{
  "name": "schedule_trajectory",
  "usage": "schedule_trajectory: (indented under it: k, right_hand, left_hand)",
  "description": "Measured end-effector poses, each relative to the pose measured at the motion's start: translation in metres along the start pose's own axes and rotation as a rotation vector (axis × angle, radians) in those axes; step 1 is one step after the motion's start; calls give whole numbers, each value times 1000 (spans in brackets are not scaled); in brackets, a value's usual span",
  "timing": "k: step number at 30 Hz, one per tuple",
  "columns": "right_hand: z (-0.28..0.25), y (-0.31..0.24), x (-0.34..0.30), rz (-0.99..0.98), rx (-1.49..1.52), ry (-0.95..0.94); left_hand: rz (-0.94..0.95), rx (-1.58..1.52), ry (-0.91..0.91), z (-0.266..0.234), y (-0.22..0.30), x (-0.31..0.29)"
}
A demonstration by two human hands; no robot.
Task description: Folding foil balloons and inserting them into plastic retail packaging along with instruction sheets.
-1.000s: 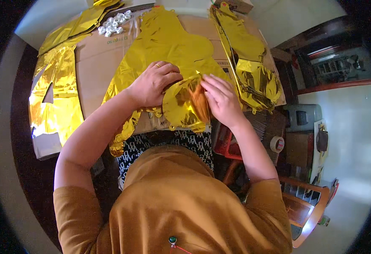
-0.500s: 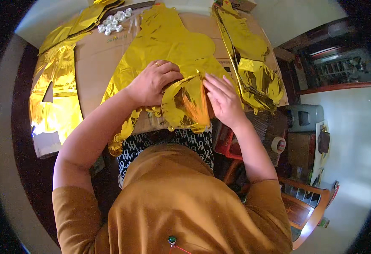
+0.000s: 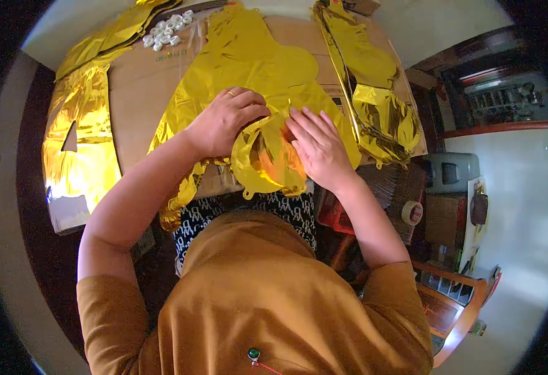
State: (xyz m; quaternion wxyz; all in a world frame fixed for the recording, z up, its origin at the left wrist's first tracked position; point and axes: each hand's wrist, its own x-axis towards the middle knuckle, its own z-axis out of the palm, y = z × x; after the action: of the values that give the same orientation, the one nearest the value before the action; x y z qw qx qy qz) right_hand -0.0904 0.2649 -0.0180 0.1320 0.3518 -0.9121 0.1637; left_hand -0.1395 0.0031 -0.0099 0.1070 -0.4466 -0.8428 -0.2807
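Observation:
A flat, uninflated gold foil balloon (image 3: pixel 243 59) lies spread on the cardboard in front of me. Its near end is folded over into a rounded flap (image 3: pixel 243 165) that hangs slightly past the cardboard's edge. My left hand (image 3: pixel 224 122), wearing a ring, has its fingers curled on the foil at the flap's upper left; its thumb is hidden. With fingers stretched out, my right hand (image 3: pixel 321 150) rests flat on the flap's right side and holds nothing.
More flat gold foil balloons lie at the left (image 3: pixel 80 131) and right (image 3: pixel 377 81) of the cardboard (image 3: pixel 139 94). Small white rolls (image 3: pixel 166 31) sit in a pile at the far left. A tape roll (image 3: pixel 411 212) and a wooden chair (image 3: pixel 468 300) are off to the right.
My right hand has slid left across the folded flap and now lies flatter on it. The flap has shifted slightly left. My left hand has hardly moved.

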Motion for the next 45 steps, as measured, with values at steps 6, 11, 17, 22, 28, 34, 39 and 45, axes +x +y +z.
schedule_trajectory:
  k: [6, 11, 17, 22, 28, 34, 39, 45]
  right_hand:
    - [-2, 0, 0, -23, -53, -52]
    - [-4, -1, 0, -26, -87, -99]
    - [-11, -5, 4, 2, -91, -135]
    - [-3, 2, 2, 0, -91, -143]
    - [-9, 8, -10, -35, -83, -222]
    - [-25, -11, -34, -84, -8, -204]
    - [-9, -12, -55, -180, -156, -33]
    - [-7, -15, -57, -201, -66, 91]
  left_hand:
    - [6, 1, 1, 1, -2, -1]
    - [-62, -154, 5, 1, -4, 1]
    - [-377, -510, 69, -15, 8, 21]
    - [40, -119, 15, 28, 18, 27]
    - [39, -96, 1, 35, 18, 20]
    - [31, -92, -56, 36, 19, 19]
    - [63, -98, -66, 39, 14, 18]
    - [142, -91, -68, 37, 12, 20]
